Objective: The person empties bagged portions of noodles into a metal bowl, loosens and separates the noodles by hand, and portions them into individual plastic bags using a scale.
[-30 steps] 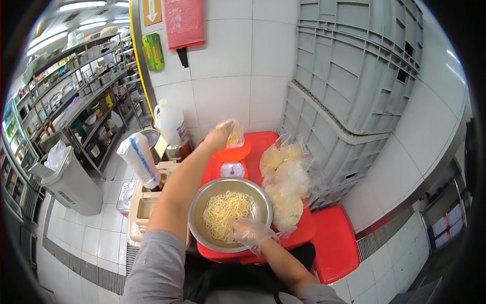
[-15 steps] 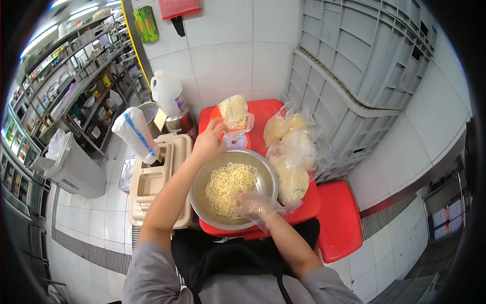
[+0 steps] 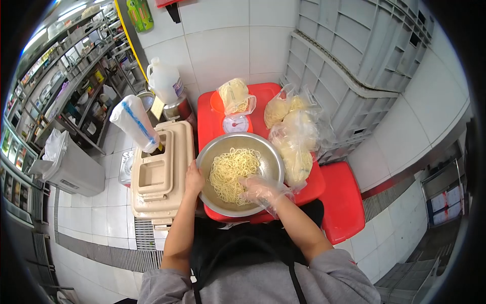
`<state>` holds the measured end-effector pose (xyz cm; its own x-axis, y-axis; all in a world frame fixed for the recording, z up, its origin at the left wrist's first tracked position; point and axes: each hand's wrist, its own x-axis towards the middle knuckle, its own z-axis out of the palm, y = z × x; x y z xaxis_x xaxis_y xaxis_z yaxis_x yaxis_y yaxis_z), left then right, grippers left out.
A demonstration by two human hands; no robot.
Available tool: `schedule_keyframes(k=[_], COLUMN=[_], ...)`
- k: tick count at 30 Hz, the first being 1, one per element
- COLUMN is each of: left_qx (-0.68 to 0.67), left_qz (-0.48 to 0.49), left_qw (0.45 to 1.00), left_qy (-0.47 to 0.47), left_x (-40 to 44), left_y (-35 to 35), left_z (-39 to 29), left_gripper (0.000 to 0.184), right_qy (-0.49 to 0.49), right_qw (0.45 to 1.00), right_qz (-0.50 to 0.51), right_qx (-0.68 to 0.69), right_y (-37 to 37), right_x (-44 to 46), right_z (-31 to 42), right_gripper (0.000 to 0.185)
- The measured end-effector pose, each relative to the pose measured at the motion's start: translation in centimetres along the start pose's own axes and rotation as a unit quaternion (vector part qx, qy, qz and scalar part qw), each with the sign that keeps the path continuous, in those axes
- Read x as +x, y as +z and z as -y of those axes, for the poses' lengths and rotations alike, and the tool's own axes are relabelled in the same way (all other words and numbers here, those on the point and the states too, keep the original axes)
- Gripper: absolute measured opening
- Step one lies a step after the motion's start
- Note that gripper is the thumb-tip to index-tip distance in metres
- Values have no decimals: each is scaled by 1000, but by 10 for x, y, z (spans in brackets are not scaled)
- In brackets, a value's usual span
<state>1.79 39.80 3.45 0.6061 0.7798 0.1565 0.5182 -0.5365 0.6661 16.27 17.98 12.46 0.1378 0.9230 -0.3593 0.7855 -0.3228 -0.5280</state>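
A steel bowl (image 3: 273,161) of yellow noodles (image 3: 234,172) stands on the red table (image 3: 206,112). My bare left hand (image 3: 194,179) grips the bowl's left rim. My right hand (image 3: 259,189), in a clear plastic glove, is inside the bowl with its fingers in the noodles at their right side; the fingertips are partly hidden. Behind the bowl is a red scale with a round dial (image 3: 236,123), and a bag of noodles (image 3: 235,96) lies on its orange pan. Several clear bags of noodles (image 3: 296,137) are heaped right of the bowl.
A beige lidded container (image 3: 180,152) stands to the left, with a plastic-wrapped roll (image 3: 134,124) on it. Behind it is a white jug (image 3: 164,83). Grey crates (image 3: 334,96) are stacked at the right, above a red stool (image 3: 342,202). A grey bin (image 3: 76,167) stands far left.
My left hand has let go of the noodle bag on the scale and come back to the bowl's left rim. My right hand stays in the noodles. The view has tilted down.
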Motion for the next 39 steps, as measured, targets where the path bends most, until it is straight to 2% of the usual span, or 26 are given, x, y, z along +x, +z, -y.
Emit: schedule_keyframes(k=[1, 4, 10, 13, 19, 22, 25, 26, 28, 30, 31, 33, 35, 37, 39], left_qx=[-11, -28, -23, -23, -26, -33, -43, -47, -51, -58, -62, -73, -83, -87, -84], left_qz=[-6, -4, -7, -11, -9, -5, 0, 0, -2, -3, -4, -3, -3, -16, -24], left_qw=[1000, 1000, 1000, 1000, 999, 999, 998, 998, 998, 998, 998, 997, 996, 996, 996], left_qy=[5, 0, -5, -5, -17, -25, -35, -38, -30, -26, -26, -27, -29, -22, -19], left_x=[-1, -3, -5, -5, -10, -10, -12, -12, -13, -14, -15, -17, -17, -19, -20], left_y=[1, 0, -1, 0, -3, -8, -6, -6, -8, -10, -11, -13, -16, -14, -12], left_z=[2, 0, -4, -3, -9, -16, -13, -12, -14, -19, -21, -25, -27, -24, -22], left_gripper=[40, 40, 39, 39, 39, 40, 40, 40, 39, 38, 38, 38, 38, 38, 38], right_qy=[2, -42, -28, -16, -22, -59, -22, 20, 36, 27, 45, 72, 85, 74, 49], right_qw=[1000, 995, 998, 999, 998, 987, 923, 909, 805, 745, 797, 866, 903, 892, 863], right_qz=[-2, -91, -59, -29, -51, -138, -381, -403, -588, -666, -600, -491, -417, -419, -471], right_qx=[3, -4, 2, -10, -13, -65, -42, 104, 76, -25, 51, 63, -60, -154, -176], right_y=[-1, 20, 16, 14, 15, -5, -47, -67, -95, -118, -131, -166, -214, -277, -327], right_x=[-1, 9, 10, 11, 8, 2, -11, 7, 66, 108, 119, 152, 193, 145, 159], right_z=[0, -19, -17, -17, -15, -6, 26, 20, -15, -42, -48, -70, -96, -20, -28], right_gripper=[60, 52, 47, 58, 47, 38, 34, 36, 40, 42, 41, 41, 49, 34, 27])
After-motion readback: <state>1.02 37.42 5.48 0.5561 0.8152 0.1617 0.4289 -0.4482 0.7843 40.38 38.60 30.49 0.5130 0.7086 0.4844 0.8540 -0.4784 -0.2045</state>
